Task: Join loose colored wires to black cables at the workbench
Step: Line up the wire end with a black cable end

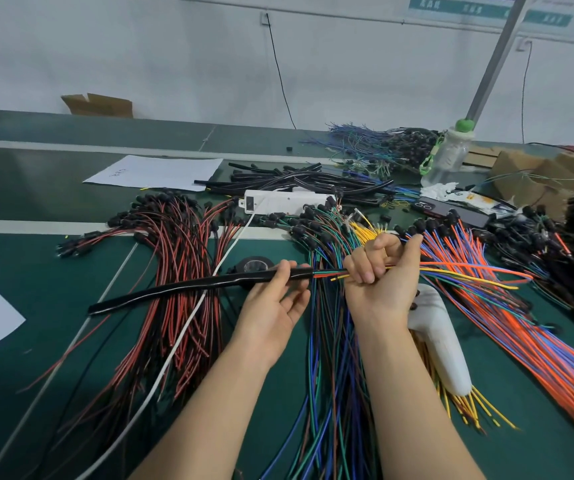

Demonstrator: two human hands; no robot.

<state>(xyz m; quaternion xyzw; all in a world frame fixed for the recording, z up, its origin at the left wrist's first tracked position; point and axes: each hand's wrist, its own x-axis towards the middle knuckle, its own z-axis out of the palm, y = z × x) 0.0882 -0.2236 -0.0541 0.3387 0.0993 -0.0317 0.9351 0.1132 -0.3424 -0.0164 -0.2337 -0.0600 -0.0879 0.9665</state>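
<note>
A long black cable sleeve [181, 289] lies level above the green bench, running left from the centre. My left hand [277, 299] pinches its right end between thumb and fingers. A thin bundle of colored wires [452, 271], orange, yellow, green and blue, enters that end of the sleeve. My right hand [381, 271] grips this bundle just right of the sleeve mouth, fingers curled round it. The wire ends fan out to the right past my fist.
Red-and-black wires [178, 271] lie at left, blue-green wires [330, 375] in the centre, orange-blue wires [521, 334] at right. A tape roll [256, 263], white power strip [287, 201], white handheld tool [441, 344], bottle [450, 154] and cardboard boxes [535, 176] stand around.
</note>
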